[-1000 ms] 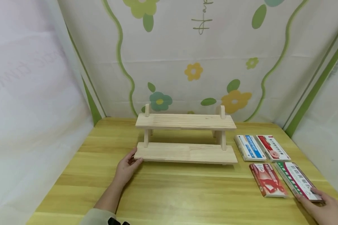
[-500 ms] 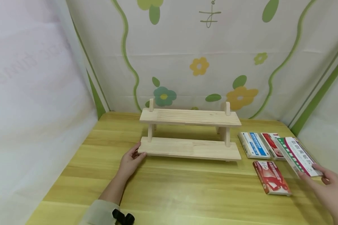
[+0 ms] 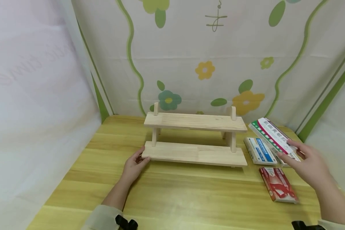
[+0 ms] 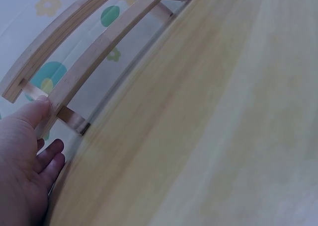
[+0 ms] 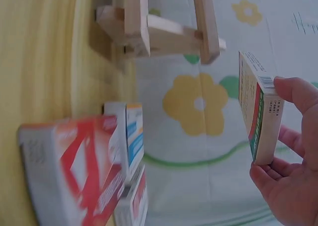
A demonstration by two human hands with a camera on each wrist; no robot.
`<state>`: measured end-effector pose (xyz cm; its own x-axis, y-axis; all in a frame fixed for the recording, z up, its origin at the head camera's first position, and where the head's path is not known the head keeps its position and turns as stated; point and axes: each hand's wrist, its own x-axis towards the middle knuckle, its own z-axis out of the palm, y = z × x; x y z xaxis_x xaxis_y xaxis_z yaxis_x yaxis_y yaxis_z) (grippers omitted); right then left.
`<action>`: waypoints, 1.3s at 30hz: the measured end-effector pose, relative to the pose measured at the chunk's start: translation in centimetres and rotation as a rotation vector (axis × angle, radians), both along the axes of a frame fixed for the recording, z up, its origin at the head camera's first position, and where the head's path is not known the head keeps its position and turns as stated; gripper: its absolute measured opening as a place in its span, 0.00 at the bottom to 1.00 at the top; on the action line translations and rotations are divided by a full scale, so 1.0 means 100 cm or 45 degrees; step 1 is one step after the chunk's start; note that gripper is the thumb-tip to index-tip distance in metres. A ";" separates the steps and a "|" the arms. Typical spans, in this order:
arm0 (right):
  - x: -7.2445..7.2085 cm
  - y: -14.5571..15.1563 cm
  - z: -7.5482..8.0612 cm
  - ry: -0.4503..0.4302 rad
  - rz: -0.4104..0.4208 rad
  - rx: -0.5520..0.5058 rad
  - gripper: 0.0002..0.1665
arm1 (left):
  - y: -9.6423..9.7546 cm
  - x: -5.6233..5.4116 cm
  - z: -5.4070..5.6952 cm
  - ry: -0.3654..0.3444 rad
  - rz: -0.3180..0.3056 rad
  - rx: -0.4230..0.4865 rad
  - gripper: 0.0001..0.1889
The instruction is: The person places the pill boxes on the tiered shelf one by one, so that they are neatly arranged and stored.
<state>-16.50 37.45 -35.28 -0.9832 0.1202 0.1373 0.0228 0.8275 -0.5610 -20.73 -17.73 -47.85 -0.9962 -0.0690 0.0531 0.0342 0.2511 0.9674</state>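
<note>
Right hand point(image 3: 310, 164) pinching green-striped box point(image 3: 271, 134), raised above the surface point(image 3: 195, 198), right of the rack point(image 3: 194, 154) | left hand point(image 3: 133, 166) gripping rack's lower board at its left end | blue box point(image 3: 258, 152) and white box point(image 5: 135, 201) side by side, white mostly hidden in head view | red box point(image 3: 279, 186) lying just in front of them

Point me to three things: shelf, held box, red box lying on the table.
Shelf point(image 3: 194, 154): head view, top of its lower board.
Held box point(image 3: 273, 134): head view, its broad printed face.
Red box point(image 3: 279, 185): head view, middle of its top face.
</note>
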 end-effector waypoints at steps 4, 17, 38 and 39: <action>-0.010 -0.027 0.013 0.016 0.090 -0.009 0.46 | 0.000 0.001 0.000 0.003 0.007 0.005 0.32; -0.041 -0.093 0.027 0.025 0.272 -0.081 0.47 | 0.001 0.001 -0.001 0.027 0.006 0.011 0.32; -0.086 -0.176 0.023 0.001 0.496 -0.150 0.39 | 0.000 0.004 -0.001 0.035 -0.015 0.029 0.32; -0.089 -0.180 0.023 0.000 0.504 -0.150 0.39 | 0.000 0.004 -0.001 0.037 -0.014 0.031 0.32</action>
<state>-25.39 19.43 -32.98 -0.9567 -0.2526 0.1448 -0.2843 0.7023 -0.6527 -20.32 -17.74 -47.95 -0.9950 -0.0599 0.0805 0.0650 0.2270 0.9717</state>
